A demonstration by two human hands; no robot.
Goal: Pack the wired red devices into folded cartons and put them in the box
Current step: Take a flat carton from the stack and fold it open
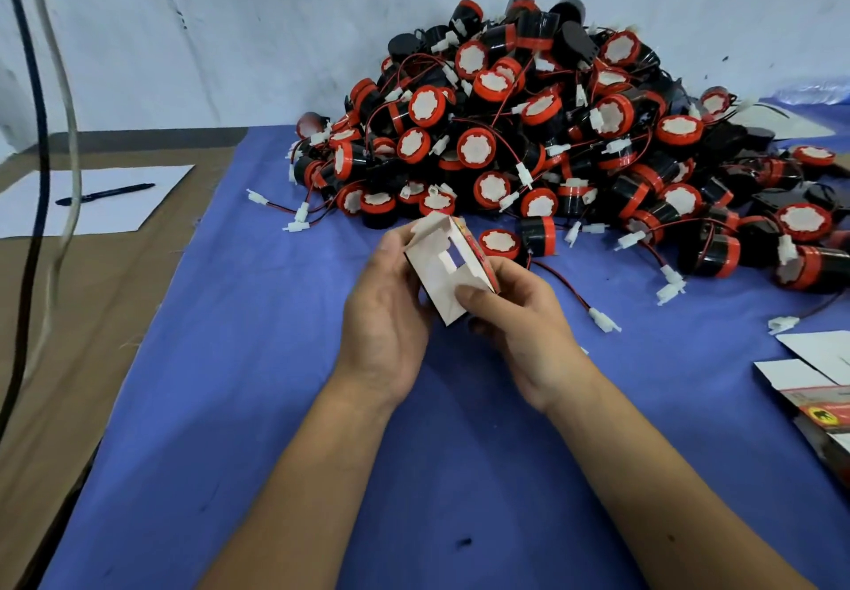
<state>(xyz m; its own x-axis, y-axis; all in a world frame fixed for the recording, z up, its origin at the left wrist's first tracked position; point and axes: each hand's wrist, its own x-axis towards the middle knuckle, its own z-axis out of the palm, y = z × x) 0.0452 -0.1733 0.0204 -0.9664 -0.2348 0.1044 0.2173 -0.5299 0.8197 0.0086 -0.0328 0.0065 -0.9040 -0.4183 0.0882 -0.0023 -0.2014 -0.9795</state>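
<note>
I'm mid-fold here: my left hand (386,313) cradles the small carton (448,270) from the side, fingers wrapped round its white panel, while my right hand (515,313) pinches the near corner, thumb pressing a flap down. Both hands are closed on that carton, holding it just above the blue worktop (276,382). It looks half erected to me, the white inside showing, a cut-out window in one panel and the printed red face turned away to the right. To do this well I'd square the walls first, keep the left hand firm as a brace, and tuck the end flap fully home so the bottom won't spring open under a device's weight; the top should stay open for loading. The pile of wired red devices (552,129) sits beyond my hands, heaped against the wall, and the nearest device (499,242) lies just behind the carton, almost touching it, its red wire trailing right to a white connector (603,319). More flat cartons (814,387) wait at the right edge. A pen (106,194) on paper (92,198) sits far left. I can't see the box anywhere.
</note>
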